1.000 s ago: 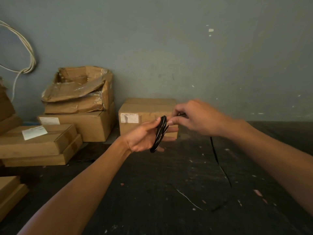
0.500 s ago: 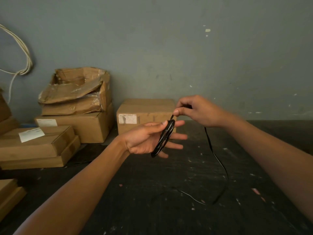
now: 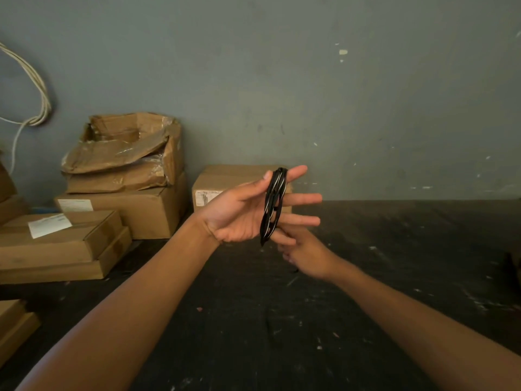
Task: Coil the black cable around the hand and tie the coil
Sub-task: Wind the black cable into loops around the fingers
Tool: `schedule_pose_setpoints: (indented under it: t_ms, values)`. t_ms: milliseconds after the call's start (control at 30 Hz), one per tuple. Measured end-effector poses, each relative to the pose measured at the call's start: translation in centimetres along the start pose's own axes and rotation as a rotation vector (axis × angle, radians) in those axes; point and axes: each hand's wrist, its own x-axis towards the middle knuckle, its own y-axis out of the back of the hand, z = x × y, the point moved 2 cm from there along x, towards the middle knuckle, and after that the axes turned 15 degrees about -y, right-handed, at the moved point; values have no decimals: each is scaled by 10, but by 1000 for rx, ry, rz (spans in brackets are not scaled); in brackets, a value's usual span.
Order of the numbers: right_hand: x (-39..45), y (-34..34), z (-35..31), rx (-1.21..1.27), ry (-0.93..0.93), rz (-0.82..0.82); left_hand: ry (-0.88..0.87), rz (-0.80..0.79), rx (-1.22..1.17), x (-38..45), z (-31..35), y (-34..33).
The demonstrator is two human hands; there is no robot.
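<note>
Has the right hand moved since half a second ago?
Yes. The right hand has dropped from above the box top to below the left hand, under the coil.

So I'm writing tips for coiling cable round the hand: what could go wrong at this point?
Two risks, as I judge it. The black cable coil sits out on the straight, spread fingers of the left hand, so the loops could slip off the fingertips. The right hand is blurred under the coil, its grip on the loose end unclear; if that end goes slack, the last turns may loosen before tying.
</note>
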Motion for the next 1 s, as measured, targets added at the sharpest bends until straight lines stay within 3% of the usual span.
schedule_pose_setpoints:
  t_ms: [567, 733, 867, 1000]
  values:
    - [-29, -21, -26, -489, 60, -6, -75, 367, 17, -5, -13, 45]
    - [-33, -1, -54, -461, 76, 41, -56, 491, 49, -10, -15, 53]
    - [-31, 24, -77, -322, 17, 52, -14, 497, 174, -16, -21, 56]
    - [-24, 54, -102, -342, 9, 170, 51, 509, 215, -25, -25, 63]
